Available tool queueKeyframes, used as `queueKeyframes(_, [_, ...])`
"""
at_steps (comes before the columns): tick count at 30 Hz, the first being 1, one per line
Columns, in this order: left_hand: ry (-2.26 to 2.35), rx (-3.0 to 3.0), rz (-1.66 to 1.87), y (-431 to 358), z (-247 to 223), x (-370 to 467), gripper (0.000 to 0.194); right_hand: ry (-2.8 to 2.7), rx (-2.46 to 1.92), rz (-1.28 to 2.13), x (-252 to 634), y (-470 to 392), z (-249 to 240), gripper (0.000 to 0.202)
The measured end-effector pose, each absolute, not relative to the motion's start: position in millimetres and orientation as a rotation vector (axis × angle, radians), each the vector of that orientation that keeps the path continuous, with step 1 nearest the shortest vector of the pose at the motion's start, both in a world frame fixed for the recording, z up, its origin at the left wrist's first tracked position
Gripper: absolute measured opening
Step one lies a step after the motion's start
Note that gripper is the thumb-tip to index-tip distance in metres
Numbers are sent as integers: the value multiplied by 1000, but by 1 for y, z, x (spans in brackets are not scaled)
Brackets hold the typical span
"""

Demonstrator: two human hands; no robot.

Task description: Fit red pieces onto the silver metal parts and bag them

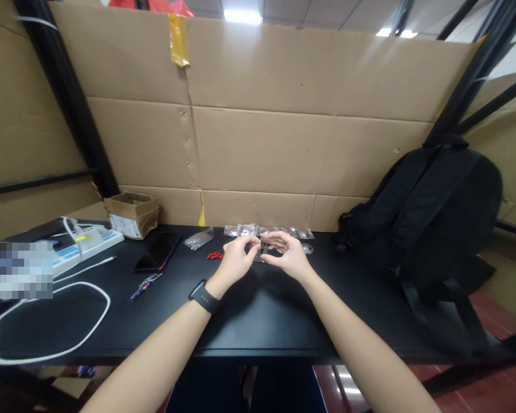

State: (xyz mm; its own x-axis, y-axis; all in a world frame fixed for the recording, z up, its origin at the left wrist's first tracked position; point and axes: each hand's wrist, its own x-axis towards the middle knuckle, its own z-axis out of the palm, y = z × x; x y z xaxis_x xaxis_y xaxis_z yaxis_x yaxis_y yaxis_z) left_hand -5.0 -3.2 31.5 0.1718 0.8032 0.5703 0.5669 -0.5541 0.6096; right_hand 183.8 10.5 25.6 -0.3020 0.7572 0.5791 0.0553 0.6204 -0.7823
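Note:
Over the back-middle of the black table, my left hand (241, 256) is closed in a pinch on a small thin piece (261, 248), shiny or clear, whose kind I cannot make out. My right hand (289, 252) faces it, thumb low and fingertips high, curved around the same piece at its edges. Just left of my left hand lies a bunch of small red parts (215, 256). Behind both hands runs a row of small clear packets (241, 230) with red bits inside. A clear round piece (307, 249) rests right of my right hand.
A clear plastic bag (198, 238), a dark phone (158, 252) and keys (145, 285) lie to the left. Farther left are a small cardboard box (133, 215), a white power strip (90, 250) and a looped white cable (107, 304). A black backpack (434, 212) stands at right.

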Motion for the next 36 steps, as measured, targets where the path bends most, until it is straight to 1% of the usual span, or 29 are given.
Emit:
queueKeyframes(5, [1356,2242,1192,0,32,-9,13,-1724,-635,801,182,9,25,48])
queueKeyframes(11, [1280,2209,1240,1,32,-11,12,-1718,-638,822,182,7,26,48])
queueKeyframes(14, [1317,2221,1248,0,35,-12,10,-1719,-635,828,182,7,26,49])
queueKeyframes(17, [1375,2248,1198,-1,36,-13,14,-1723,-639,825,182,7,26,49])
queueKeyframes(21, [1305,2260,1067,0,33,-13,19,-1732,-653,804,184,7,28,46])
queueKeyframes(30, [1160,2130,1225,6,25,-8,21,-1780,-661,755,184,5,31,47])
queueKeyframes(34, [1007,2028,1208,9,24,-8,26,-1784,-627,776,184,4,32,46])
queueKeyframes(36, [997,2023,1205,9,23,-8,25,-1785,-611,777,184,3,32,45])
